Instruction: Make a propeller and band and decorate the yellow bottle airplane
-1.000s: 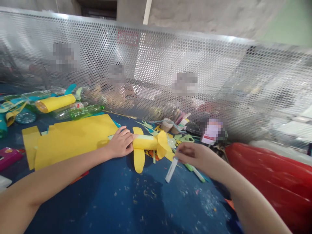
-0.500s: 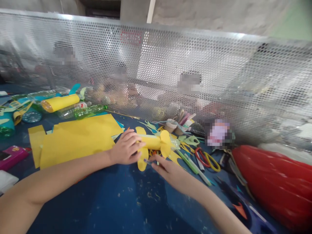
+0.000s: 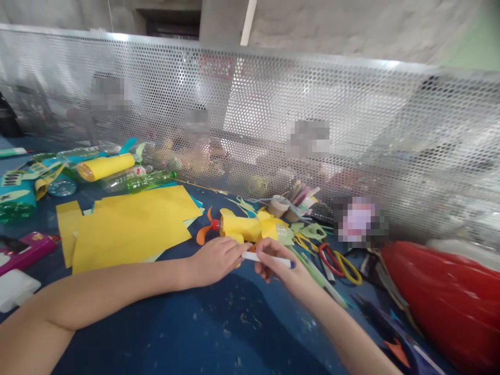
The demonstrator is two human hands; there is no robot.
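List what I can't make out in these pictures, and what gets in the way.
- Head view: part of the near side of the yellow-wrapped bottle, hidden by the left grip.
- Head view: part of the white marker, covered by the right grip; any print on it is too small.
- Head view: the outer end of the magenta device, cut off by the left edge.
- Head view: details behind the perforated screen, blurred by its mesh.

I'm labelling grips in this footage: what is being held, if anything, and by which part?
The right hand holds a white marker near its middle. The left hand is at the end away from the blue tip; its grip is unclear.
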